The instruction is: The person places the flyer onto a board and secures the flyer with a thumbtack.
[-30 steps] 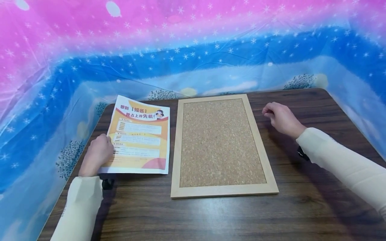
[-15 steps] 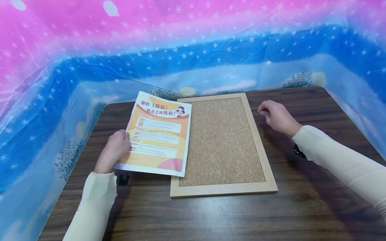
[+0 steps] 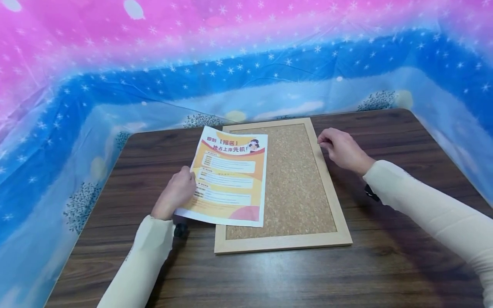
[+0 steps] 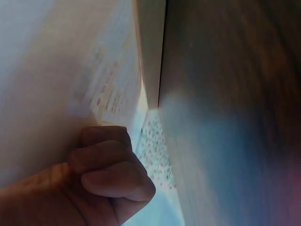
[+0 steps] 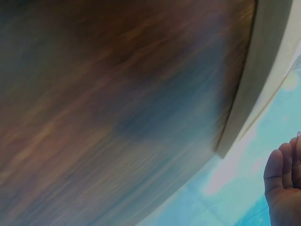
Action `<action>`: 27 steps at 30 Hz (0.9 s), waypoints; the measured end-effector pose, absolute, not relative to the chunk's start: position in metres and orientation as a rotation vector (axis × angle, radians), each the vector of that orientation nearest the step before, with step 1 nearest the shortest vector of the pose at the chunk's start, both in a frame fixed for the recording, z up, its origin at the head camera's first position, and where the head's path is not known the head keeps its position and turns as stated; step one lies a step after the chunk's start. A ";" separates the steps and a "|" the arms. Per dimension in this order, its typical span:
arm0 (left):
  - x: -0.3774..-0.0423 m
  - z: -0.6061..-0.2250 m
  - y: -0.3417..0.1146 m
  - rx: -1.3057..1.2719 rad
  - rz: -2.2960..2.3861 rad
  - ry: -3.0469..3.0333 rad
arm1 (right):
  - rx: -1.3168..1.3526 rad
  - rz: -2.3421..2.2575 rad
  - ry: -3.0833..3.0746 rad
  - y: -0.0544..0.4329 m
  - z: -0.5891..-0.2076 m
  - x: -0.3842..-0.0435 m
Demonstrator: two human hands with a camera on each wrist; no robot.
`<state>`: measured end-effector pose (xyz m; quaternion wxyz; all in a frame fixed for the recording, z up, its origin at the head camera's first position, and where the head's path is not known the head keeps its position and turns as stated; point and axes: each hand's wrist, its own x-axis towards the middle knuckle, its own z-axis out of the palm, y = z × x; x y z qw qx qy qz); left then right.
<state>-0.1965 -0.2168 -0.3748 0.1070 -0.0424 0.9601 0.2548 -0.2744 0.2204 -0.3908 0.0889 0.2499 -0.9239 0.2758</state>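
A printed flyer, yellow and orange with a white border, is pinched at its left edge by my left hand. It covers the left part of a cork board with a pale wooden frame. In the left wrist view, the fingers of my left hand are curled at the sheet's edge. By the board's right frame is my right hand, its thumb and index finger drawn together. Whether something small is between them cannot be seen. The right wrist view catches only part of my right hand at its edge.
The board lies on a dark wood-grain table. A pink and blue cloth with snowflakes hangs behind the table and along its sides.
My left hand has carried the flyer rightward from beside the board to over its left part. The right hand has shifted slightly left, closer to the board's right frame.
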 end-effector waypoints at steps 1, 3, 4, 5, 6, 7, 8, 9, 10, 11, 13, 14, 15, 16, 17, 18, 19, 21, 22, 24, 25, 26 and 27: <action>-0.197 -0.376 -0.214 -0.126 0.754 2.819 | 0.756 0.820 -2.744 0.217 -0.390 -0.275; -0.197 -0.378 -0.207 -0.123 0.748 2.813 | 0.770 0.823 -2.737 0.211 -0.390 -0.276; -0.197 -0.379 -0.204 -0.116 0.743 2.813 | 0.775 0.822 -2.736 0.208 -0.389 -0.277; -0.197 -0.380 -0.200 -0.103 0.734 2.814 | 0.783 0.822 -2.734 0.206 -0.389 -0.278; -0.196 -0.381 -0.196 -0.084 0.734 2.815 | 0.793 0.820 -2.733 0.203 -0.388 -0.279; -0.195 -0.381 -0.192 -0.066 0.740 2.815 | 0.802 0.820 -2.731 0.201 -0.388 -0.280; -0.194 -0.382 -0.188 -0.032 0.736 2.824 | 0.816 0.822 -2.725 0.199 -0.387 -0.282; -0.193 -0.382 -0.183 0.002 0.732 2.836 | 0.828 0.823 -2.721 0.198 -0.386 -0.284; -0.192 -0.382 -0.178 0.035 0.736 2.841 | 0.840 0.824 -2.715 0.196 -0.385 -0.285; -0.191 -0.382 -0.173 0.068 0.743 2.846 | 0.850 0.828 -2.710 0.194 -0.383 -0.287; -0.190 -0.382 -0.164 0.110 0.744 2.849 | 0.857 0.841 -2.718 0.190 -0.380 -0.292; -0.190 -0.382 -0.159 0.126 0.737 2.845 | 0.855 0.850 -2.730 0.187 -0.378 -0.294; -0.190 -0.382 -0.155 0.130 0.739 2.832 | 0.846 0.869 -2.753 0.184 -0.376 -0.296; -0.190 -0.382 -0.151 0.134 0.742 2.813 | 0.837 0.884 -2.777 0.180 -0.374 -0.299; -0.190 -0.383 -0.147 0.135 0.740 2.799 | 0.825 0.893 -2.802 0.176 -0.372 -0.301; -0.190 -0.383 -0.144 0.141 0.735 2.785 | 0.815 0.904 -2.828 0.171 -0.371 -0.304; -0.190 -0.383 -0.141 0.145 0.736 2.769 | 0.805 0.920 -2.850 0.166 -0.369 -0.306; -0.191 -0.384 -0.137 0.155 0.725 2.749 | 0.796 0.950 -2.891 0.157 -0.368 -0.312; -0.191 -0.384 -0.135 0.161 0.715 2.744 | 0.791 0.959 -2.907 0.153 -0.368 -0.315; -0.192 -0.384 -0.132 0.173 0.701 2.737 | 0.775 0.995 -2.939 0.145 -0.369 -0.321; -0.192 -0.384 -0.130 0.175 0.696 2.733 | 0.764 1.020 -2.954 0.142 -0.369 -0.323; -0.193 -0.384 -0.129 0.181 0.687 2.731 | 0.752 1.040 -2.971 0.140 -0.369 -0.326; -0.193 -0.384 -0.128 0.191 0.688 2.729 | 0.737 1.065 -2.982 0.138 -0.370 -0.329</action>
